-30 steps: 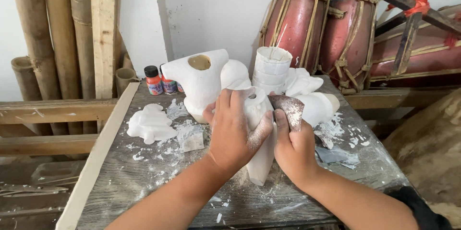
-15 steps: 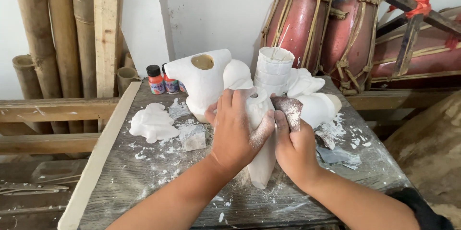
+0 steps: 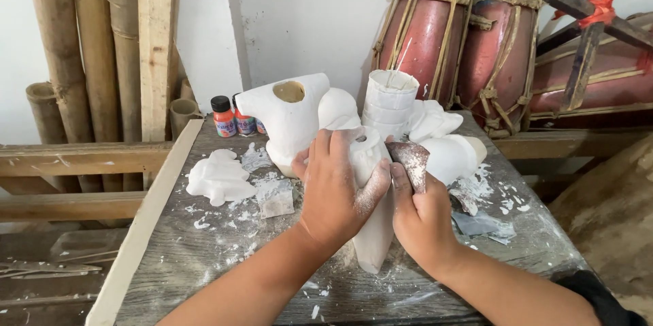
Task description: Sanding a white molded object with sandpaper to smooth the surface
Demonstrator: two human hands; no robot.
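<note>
Left hand [image 3: 337, 190] wrapped round white plaster figure [image 3: 373, 231] mid desk [image 3: 204, 258], right hand [image 3: 423, 214] pinching dusty sandpaper [image 3: 410, 160] against it.

Paint bottles [image 3: 235, 116] behind plaster casts [image 3: 292, 118]; drums [image 3: 462, 47] behind table [image 3: 204, 258].

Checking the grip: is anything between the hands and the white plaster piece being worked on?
The left hand grips the white plaster piece directly. The right hand presses a dusty scrap of sandpaper against it.
</note>
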